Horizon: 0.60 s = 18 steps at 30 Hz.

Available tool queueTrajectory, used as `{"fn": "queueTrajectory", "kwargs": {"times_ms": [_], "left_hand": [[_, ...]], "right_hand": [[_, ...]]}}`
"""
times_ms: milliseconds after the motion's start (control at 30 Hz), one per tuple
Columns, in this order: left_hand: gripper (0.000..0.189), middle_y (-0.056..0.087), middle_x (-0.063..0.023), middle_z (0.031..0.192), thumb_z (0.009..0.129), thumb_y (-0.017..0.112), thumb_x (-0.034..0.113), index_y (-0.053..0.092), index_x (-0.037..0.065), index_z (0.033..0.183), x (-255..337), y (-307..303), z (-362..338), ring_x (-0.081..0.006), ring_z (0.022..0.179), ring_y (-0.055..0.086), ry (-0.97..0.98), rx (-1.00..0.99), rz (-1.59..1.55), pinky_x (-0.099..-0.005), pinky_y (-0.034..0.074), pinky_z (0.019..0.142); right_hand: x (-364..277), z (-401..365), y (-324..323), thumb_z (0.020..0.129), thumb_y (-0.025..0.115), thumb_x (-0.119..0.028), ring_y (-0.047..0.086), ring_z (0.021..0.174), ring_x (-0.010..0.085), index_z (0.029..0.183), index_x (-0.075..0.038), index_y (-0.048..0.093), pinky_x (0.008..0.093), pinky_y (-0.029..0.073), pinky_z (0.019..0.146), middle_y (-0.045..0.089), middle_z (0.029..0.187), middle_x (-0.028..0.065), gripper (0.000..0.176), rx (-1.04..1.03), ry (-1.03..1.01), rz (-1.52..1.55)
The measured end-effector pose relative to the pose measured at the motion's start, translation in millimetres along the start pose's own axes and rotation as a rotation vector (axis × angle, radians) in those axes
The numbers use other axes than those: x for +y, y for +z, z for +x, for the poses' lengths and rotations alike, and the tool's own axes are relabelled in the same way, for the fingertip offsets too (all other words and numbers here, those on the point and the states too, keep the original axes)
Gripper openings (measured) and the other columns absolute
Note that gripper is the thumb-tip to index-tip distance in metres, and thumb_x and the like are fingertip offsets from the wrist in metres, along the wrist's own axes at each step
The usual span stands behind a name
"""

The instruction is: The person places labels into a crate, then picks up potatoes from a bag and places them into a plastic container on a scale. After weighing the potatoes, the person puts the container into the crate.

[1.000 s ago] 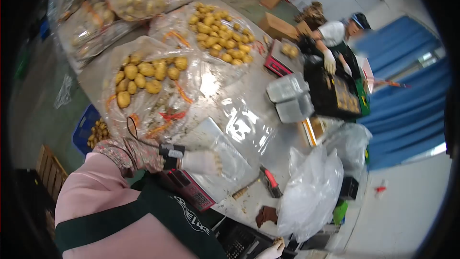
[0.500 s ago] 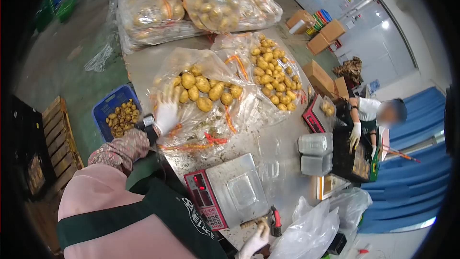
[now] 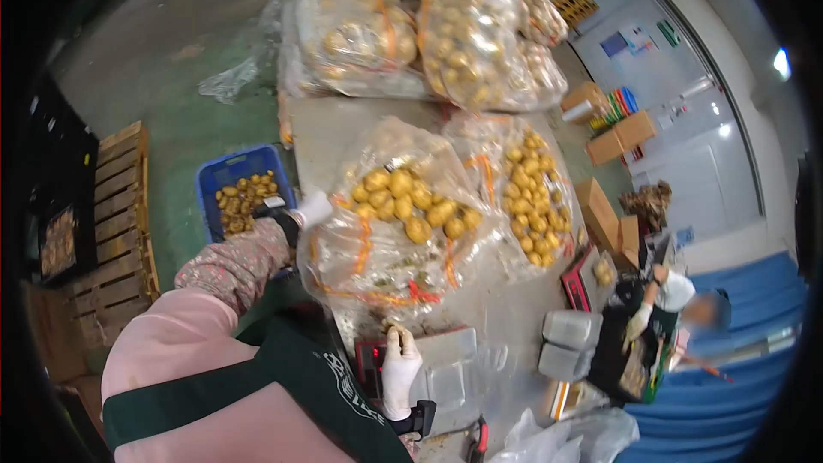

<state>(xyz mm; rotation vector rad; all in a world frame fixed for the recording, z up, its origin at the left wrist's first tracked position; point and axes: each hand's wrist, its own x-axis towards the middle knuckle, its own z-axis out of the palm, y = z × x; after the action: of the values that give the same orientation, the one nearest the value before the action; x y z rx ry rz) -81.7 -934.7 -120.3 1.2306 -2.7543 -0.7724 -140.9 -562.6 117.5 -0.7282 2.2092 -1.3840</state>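
Note:
My left hand (image 3: 315, 208), in a white glove, is at the left edge of an open clear plastic bag (image 3: 390, 261) of potatoes (image 3: 401, 197). Its fingers are not distinct enough to show their grip. My right hand (image 3: 400, 373), also gloved, is raised over the red-framed digital scale (image 3: 463, 341), hiding part of its display. Thumb and fingertips are pinched together around something small that I cannot make out. A clear plastic tray (image 3: 453, 384) lies on the scale's platform. Close by on the table is a tool with a red and black handle (image 3: 480, 439).
A blue crate (image 3: 204, 197) with potatoes stands on the floor at left, beside a wooden pallet (image 3: 120, 214). Full potato bags (image 3: 471, 30) are piled at the back. Plastic containers (image 3: 570, 330) stand at right, near a co-worker (image 3: 677, 291) and a second scale (image 3: 576, 285).
My right hand has moved from the table's near edge up and left, over the scale. My left hand has slid off the potatoes to the bag's edge. The camera view has shifted.

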Motion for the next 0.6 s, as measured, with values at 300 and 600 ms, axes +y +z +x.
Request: {"fn": "queueTrajectory", "kwargs": {"times_ms": [300,600], "left_hand": [[0.018,0.064,-0.0204,0.068,0.079,0.058,0.019,0.068,0.004,0.076,64,2,-78,-0.0372,0.063,0.065,0.024,0.126,-0.496,-0.0462,0.051,0.058],[0.037,0.068,-0.0211,0.083,0.09,0.054,0.03,0.065,-0.002,0.105,103,23,-130,-0.0324,0.073,0.066,-0.26,0.003,-0.73,-0.0449,0.052,0.065]], "right_hand": [[-9,101,74,0.095,0.057,-0.015,0.063,0.088,0.0223,0.107,0.005,0.066,0.0339,0.049,0.081,0.069,0.098,0.0169,0.025,-0.086,-0.207,-0.13],[82,233,134,0.09,0.059,-0.017,0.061,0.098,0.0295,0.126,0.009,0.05,0.0379,0.05,0.086,0.061,0.114,0.0202,0.045,-0.285,-0.006,0.206]]}}
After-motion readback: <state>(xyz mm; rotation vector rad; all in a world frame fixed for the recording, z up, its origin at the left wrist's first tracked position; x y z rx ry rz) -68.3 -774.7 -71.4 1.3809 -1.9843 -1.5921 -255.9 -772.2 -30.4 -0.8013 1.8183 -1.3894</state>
